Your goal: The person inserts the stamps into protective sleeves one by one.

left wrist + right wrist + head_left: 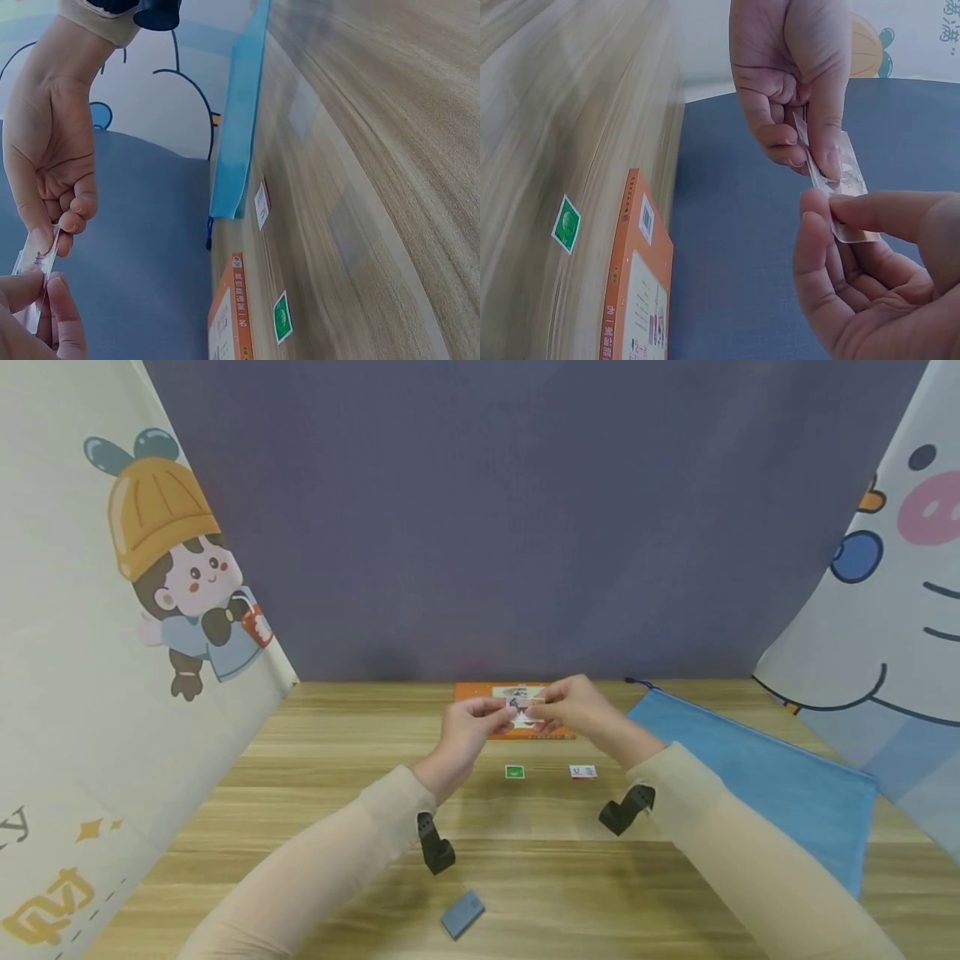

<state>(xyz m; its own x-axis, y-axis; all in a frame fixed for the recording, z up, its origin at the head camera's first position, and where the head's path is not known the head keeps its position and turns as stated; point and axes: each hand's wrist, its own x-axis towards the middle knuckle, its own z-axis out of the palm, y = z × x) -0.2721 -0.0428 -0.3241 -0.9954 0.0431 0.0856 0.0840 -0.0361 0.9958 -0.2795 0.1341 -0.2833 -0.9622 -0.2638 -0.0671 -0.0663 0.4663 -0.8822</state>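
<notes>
A small picture card with clear plastic edges (522, 702) is held up over the far part of the table. My left hand (468, 731) pinches its left end between thumb and fingers. At the other end, my right hand (581, 710) pinches it the same way. In the right wrist view the thin card (847, 169) looks like two layers slightly parted, with the thumbs on one face. Below the hands lie a small green card with a white border (514, 772) and a white-and-red one (582, 771).
An orange book (472, 691) lies behind the hands near the dark back wall. A light-blue drawstring bag (765, 777) is spread at the right, partly under the right arm. Nearer me lies a small blue-grey block (462, 913) on the wooden table (360, 868).
</notes>
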